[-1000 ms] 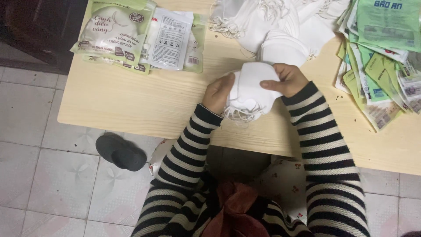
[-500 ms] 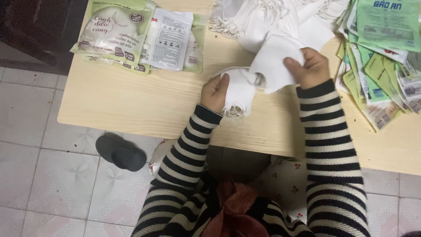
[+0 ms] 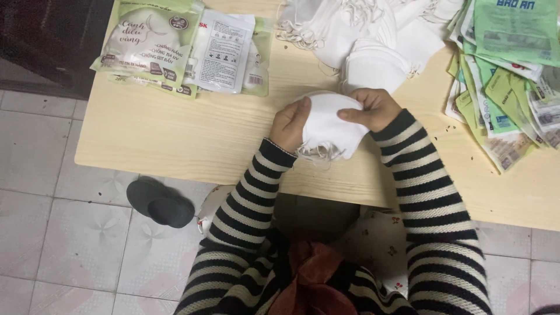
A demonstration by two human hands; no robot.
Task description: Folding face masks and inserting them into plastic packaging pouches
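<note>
Together, the left hand (image 3: 290, 124) and right hand (image 3: 373, 109) clench their fingers on a small stack of white masks (image 3: 329, 125) just above the desk (image 3: 175, 140) near its front edge, partly hiding it. At 12 o'clock lies a mask pile (image 3: 373, 35), cut off. Green packets (image 3: 175, 46) at 10, paper sleeves (image 3: 507, 76) at 2. A dark slipper (image 3: 160, 201) rests on the tiled floor (image 3: 58, 233) at 8.

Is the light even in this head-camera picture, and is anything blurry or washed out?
Head view: soft, even light on the pale wooden table, no hard shadows. The heap of white fabric masks is bright enough that its folds partly wash out. The left hand and right hand, holding a small stack of white masks, look reasonably sharp. The top-left corner is dark; the tiled floor is dimmer.
</note>
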